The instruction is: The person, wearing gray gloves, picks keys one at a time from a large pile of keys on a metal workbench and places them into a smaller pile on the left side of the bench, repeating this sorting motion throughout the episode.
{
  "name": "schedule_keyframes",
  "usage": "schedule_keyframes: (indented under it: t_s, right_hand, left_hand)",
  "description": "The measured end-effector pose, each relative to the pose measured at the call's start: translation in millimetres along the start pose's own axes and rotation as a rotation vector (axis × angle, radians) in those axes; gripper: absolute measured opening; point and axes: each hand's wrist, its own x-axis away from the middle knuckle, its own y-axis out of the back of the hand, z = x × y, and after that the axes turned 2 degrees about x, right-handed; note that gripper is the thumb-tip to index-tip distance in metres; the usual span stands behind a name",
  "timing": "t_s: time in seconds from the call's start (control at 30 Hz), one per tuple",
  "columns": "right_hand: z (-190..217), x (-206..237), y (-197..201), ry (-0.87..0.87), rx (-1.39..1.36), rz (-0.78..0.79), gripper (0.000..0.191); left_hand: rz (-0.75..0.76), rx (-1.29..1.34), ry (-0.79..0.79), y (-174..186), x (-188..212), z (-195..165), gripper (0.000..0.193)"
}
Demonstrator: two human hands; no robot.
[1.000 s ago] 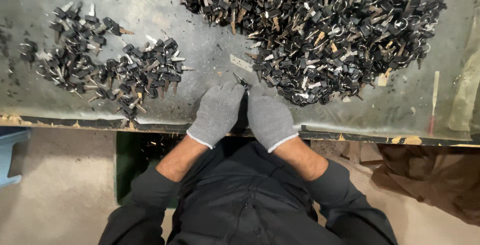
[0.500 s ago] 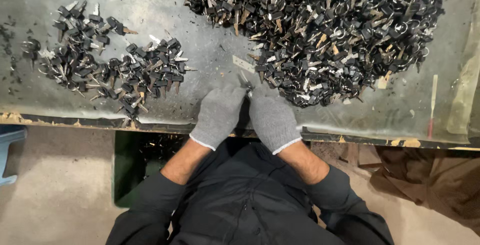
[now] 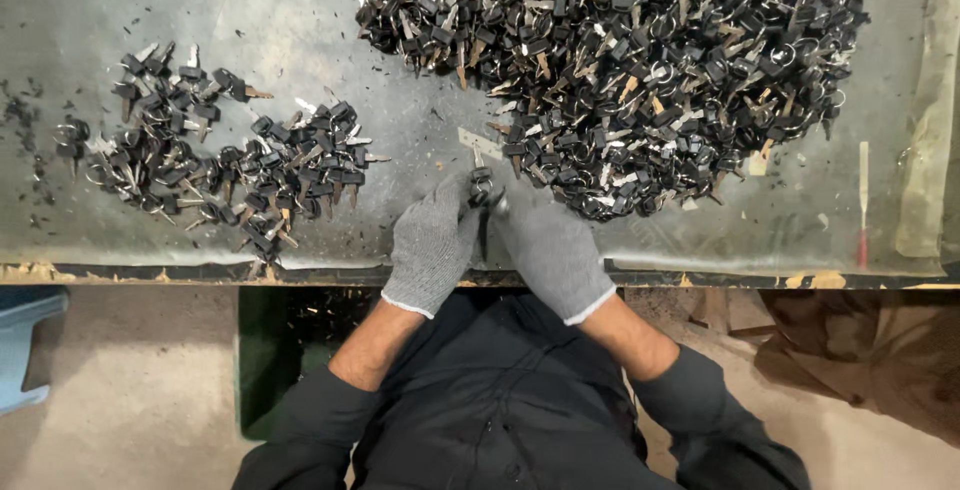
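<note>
the person stands at the edge of a worn metal workbench (image 3: 300,10), both forearms reaching forward and angled inward so the two grey knit gloves meet just over the near rim. the left hand (image 3: 432,247) lies palm down, fingers curled toward the middle, and the right hand (image 3: 553,252) mirrors it, knuckles up. between their fingertips they pinch a small black-headed key (image 3: 483,200), both hands closed on it; a dark thin part hangs down in the gap between the gloves, too small to make out. the key sits right at the near edge of the big heap of black-headed keys (image 3: 640,60), which spreads over the far right of the bench, with brass and silver blades and rings showing. a smaller scattered pile of keys (image 3: 220,155) lies well apart to the left. a red-handled thin tool (image 3: 862,205) rests at the right.
</note>
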Motion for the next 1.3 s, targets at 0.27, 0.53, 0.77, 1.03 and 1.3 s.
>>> schedule_keyframes:
  t_s: [0.27,0.53,0.77,1.03,1.3]
  right_hand:
    - [19.4,4.1,-8.6,-0.148,-0.034,0.262,0.029]
    - [-12.8,-11.8,13.1,0.008,-0.469,0.105,0.042]
    - [0.4,19.1,-17.9,-0.047,-0.094,0.045,0.066]
    - [-0.7,19.4,-27.0,0.159,0.137,-0.189,0.022]
    - [16.2,19.7,-38.5,-0.087,-0.045,0.051,0.022]
  left_hand:
    - [0.072,-0.024,-0.161,1.7,8.4,1.8,0.039]
    - [-0.049,0.013,-0.032,13.5,2.7,-7.3,0.026]
    - [-0.050,-0.111,-0.084,15.2,9.1,-8.2,0.016]
    - [0.016,0.025,-0.059,22.5,0.7,-11.3,0.028]
    - [0.095,0.031,-0.189,20.2,6.4,-7.2,0.033]
